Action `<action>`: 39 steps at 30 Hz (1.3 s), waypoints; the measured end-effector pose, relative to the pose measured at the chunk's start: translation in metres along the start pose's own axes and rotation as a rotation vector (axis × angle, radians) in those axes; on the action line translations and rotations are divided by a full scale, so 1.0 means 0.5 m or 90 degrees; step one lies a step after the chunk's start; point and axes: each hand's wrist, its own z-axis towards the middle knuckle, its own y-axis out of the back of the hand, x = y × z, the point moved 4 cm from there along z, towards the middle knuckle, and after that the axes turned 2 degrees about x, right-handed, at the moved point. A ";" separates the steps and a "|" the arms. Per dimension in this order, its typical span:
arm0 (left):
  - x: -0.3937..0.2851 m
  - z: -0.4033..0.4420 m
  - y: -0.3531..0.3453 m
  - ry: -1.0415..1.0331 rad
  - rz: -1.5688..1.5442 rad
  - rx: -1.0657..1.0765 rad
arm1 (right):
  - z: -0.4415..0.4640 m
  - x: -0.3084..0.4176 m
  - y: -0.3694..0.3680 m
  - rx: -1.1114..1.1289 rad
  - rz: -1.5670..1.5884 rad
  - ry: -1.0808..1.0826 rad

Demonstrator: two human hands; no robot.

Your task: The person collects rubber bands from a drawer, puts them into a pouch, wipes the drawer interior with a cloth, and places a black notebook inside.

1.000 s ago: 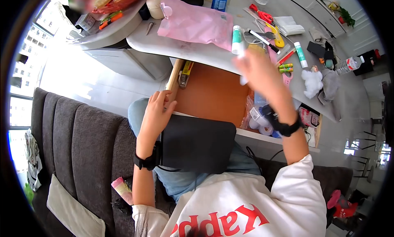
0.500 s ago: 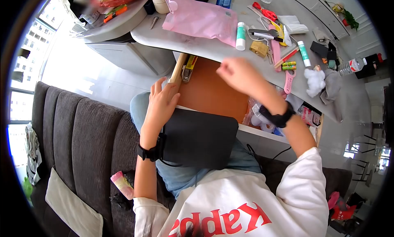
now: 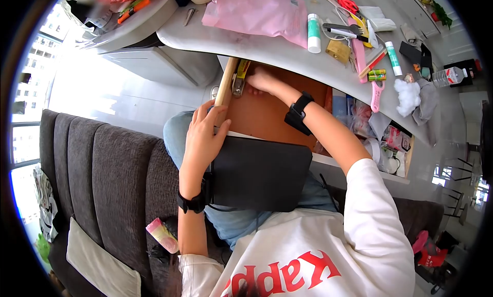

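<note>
My left hand rests at the front left corner of a pulled-out drawer. Its fingers are spread and touch the wooden side. Inside the drawer, my right hand is reaching toward the back left. The fingers there are curled, and what they hold, if anything, is hidden. Right beside them, along the left wall, lies a yellow-and-silver tool; I cannot tell whether they touch it. A flat black board-like object lies across my lap, against the drawer front.
Plastic bags and small items fill the drawer's right part. On the desk above are a pink pouch, a glue stick, a brass padlock, red-handled scissors and white fluff. A dark sofa stands at left.
My right hand has moved left and down from over the desk edge into the drawer, beside the yellow-and-silver tool. My left hand stays at the drawer corner. The view has shifted slightly.
</note>
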 end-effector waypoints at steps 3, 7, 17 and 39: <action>0.003 0.001 -0.002 -0.004 0.002 -0.001 | 0.001 0.013 0.010 0.010 -0.020 -0.023; 0.000 0.000 0.001 0.004 -0.011 0.004 | 0.012 0.013 0.019 0.053 -0.033 -0.084; 0.004 0.000 -0.001 0.009 -0.001 -0.004 | -0.005 -0.018 0.026 0.052 0.011 -0.014; 0.005 -0.003 0.001 0.004 -0.037 -0.030 | -0.049 0.004 0.002 0.040 -0.176 -0.008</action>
